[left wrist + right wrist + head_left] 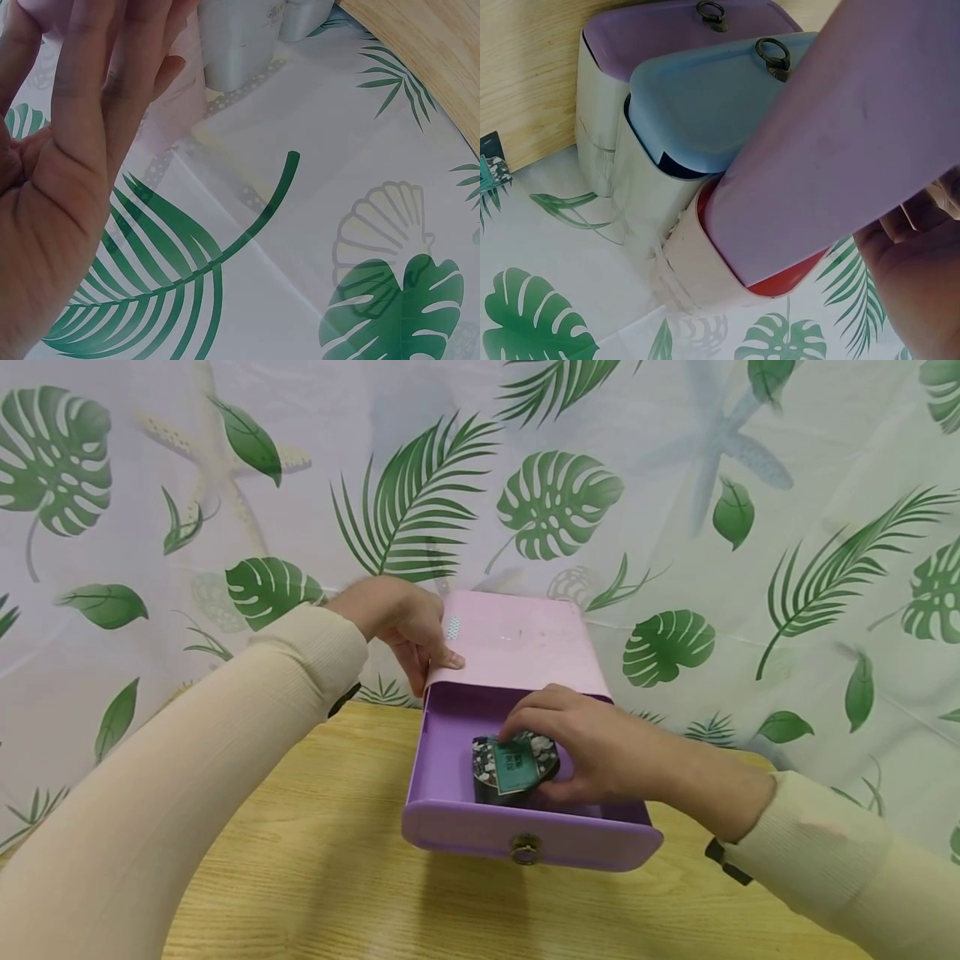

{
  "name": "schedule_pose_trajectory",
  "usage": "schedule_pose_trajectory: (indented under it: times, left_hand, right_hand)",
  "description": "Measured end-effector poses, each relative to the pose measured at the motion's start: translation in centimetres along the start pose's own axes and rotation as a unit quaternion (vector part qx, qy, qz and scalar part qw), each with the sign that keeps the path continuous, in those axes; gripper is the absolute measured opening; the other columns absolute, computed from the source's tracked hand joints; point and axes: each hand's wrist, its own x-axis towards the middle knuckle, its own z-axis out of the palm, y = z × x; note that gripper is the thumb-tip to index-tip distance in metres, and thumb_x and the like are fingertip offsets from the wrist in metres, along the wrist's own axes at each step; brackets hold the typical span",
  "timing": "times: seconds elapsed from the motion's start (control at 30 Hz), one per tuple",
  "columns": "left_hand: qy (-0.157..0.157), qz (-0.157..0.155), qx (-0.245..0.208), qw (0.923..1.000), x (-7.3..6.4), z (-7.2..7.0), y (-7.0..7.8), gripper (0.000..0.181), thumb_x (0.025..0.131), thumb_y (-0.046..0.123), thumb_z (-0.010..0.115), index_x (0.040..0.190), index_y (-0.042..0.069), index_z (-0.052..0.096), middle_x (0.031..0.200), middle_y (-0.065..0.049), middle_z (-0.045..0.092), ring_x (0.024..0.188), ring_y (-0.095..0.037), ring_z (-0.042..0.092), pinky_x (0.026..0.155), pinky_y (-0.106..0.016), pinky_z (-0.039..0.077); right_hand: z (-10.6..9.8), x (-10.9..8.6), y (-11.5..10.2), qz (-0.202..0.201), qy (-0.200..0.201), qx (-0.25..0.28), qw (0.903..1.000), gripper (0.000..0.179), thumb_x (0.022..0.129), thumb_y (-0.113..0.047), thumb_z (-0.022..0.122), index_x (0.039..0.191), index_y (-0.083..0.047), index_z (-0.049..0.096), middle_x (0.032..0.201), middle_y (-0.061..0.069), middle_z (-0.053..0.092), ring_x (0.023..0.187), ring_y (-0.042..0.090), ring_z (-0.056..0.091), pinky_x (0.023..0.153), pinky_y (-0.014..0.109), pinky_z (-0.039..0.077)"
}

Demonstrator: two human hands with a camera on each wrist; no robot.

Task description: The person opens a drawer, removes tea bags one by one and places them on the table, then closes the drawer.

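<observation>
A pink drawer unit (525, 639) has its purple drawer (532, 839) pulled out toward me in the head view. Over the drawer, my right hand (577, 739) grips a small dark patterned box (517, 766) with a teal label, thumb and fingers on its edges. My left hand (405, 631) rests against the unit's left front corner, its thumb on the top. The left wrist view shows this hand (75, 127) with its fingers mostly straight along the side. In the right wrist view, the drawer (855, 142) partly hides my right hand (922, 262), and the held box is not visible.
In the right wrist view, a blue-fronted drawer (705, 105) and a purple-fronted one (667, 37) are stacked with the pink unit. A dark box with a teal label (491, 172) shows at the left edge. The wooden table (322, 852) meets a leaf-patterned cloth (300, 518) behind.
</observation>
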Motion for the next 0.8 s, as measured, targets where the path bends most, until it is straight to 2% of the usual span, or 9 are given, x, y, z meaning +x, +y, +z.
schedule_pose_trajectory:
  times: [0.23, 0.8]
  left_hand:
    - [-0.002, 0.001, -0.006, 1.0, 0.0, 0.0, 0.0, 0.039, 0.099, 0.022, 0.062, 0.12, -0.01, 0.053, 0.107, -0.027, 0.071, 0.088, -0.03, 0.075, 0.085, -0.038, 0.059]
    - [-0.003, 0.001, -0.003, 1.0, 0.0, 0.0, 0.0, 0.04, 0.099, 0.023, 0.062, 0.12, -0.009, 0.053, 0.106, -0.028, 0.071, 0.088, -0.03, 0.075, 0.086, -0.038, 0.059]
  right_hand:
    - [-0.5, -0.3, 0.3, 0.0, 0.022, -0.003, 0.9997, 0.057, 0.066, -0.005, 0.089, 0.116, -0.015, 0.065, 0.124, 0.001, 0.062, 0.117, 0.02, 0.056, 0.099, 0.041, 0.051]
    - [-2.0, -1.3, 1.1, 0.022, 0.064, -0.022, 0.9975, 0.054, 0.066, 0.0, 0.087, 0.114, -0.012, 0.065, 0.123, 0.002, 0.063, 0.115, 0.021, 0.057, 0.1, 0.043, 0.049]
